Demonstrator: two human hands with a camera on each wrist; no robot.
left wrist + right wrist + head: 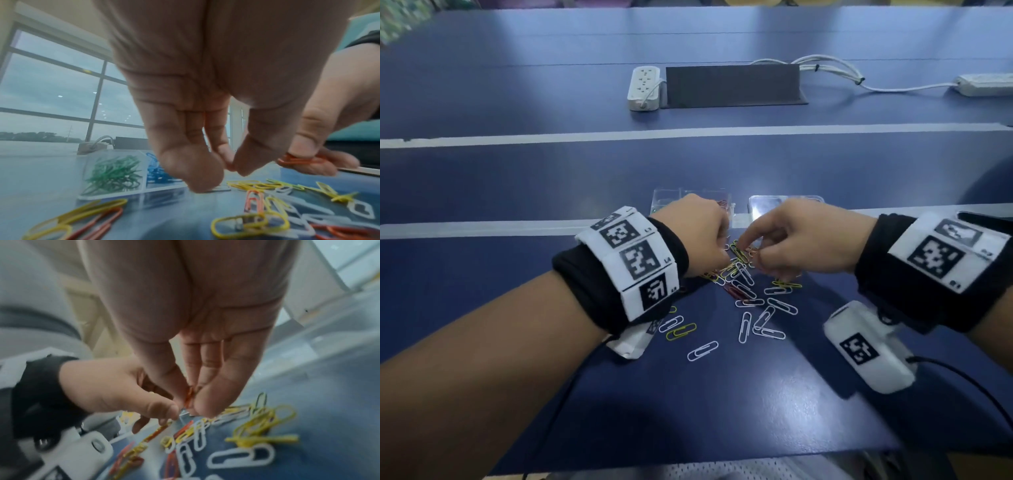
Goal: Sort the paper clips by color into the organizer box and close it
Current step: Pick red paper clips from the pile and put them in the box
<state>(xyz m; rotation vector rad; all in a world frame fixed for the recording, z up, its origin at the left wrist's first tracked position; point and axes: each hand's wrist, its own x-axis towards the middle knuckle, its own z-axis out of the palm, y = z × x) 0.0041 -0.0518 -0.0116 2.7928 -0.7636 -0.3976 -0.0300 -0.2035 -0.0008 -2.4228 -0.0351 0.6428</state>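
Observation:
A loose pile of paper clips (743, 274) in yellow, white, orange and red lies on the blue table. Behind it stands the clear organizer box (671, 200), its lid (784, 204) open to the right. One compartment holds green clips (113, 175) and its neighbour holds blue clips (156, 172). My right hand (756, 251) hovers over the pile and pinches orange clips (189, 395) between thumb and fingers. My left hand (720, 250) is beside it, fingers curled down. Its thumb and forefinger pinch at what looks like a pale clip (184, 412). The two hands almost touch.
White clips (767, 318) and a yellow one (681, 330) are scattered toward me. A power strip (643, 87), a dark cable cover (732, 85) and a second strip (986, 84) lie far back. A white tape line (482, 228) runs across the table.

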